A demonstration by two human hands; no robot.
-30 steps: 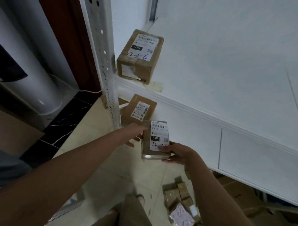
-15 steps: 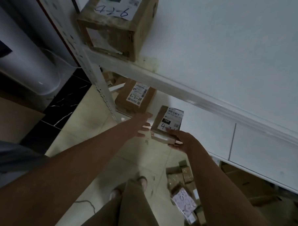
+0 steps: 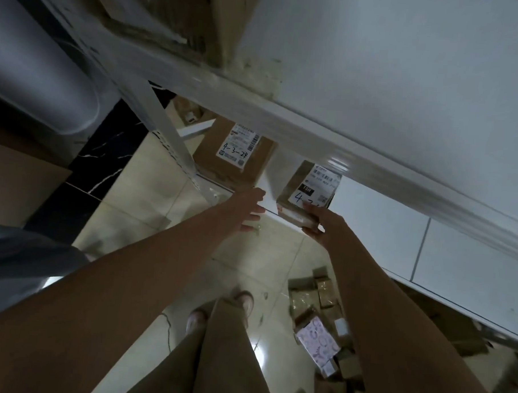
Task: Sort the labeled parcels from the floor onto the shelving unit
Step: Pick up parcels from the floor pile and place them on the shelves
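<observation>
A small brown parcel [image 3: 307, 192] with a white label and a handwritten number starting with 4 rests at the front edge of the lower white shelf [image 3: 378, 213]. My right hand [image 3: 321, 225] grips its near end from below. My left hand [image 3: 247, 207] hovers just left of it, fingers spread and holding nothing. A larger brown parcel marked 4-3-24 [image 3: 234, 153] sits further back on the same shelf. Another cardboard box [image 3: 170, 17] stands on the upper shelf [image 3: 376, 67], partly cut off at the top.
The shelving's white perforated upright [image 3: 165, 138] stands left of my hands. Several loose parcels [image 3: 317, 326] lie on the tiled floor by my feet. A grey cylinder [image 3: 35, 67] and flat cardboard [image 3: 12, 179] stand at the left.
My right hand has carried the small parcel forward and onto the lower shelf's front edge. My left hand let go of it and opened. My head dropped closer, under the upper shelf.
</observation>
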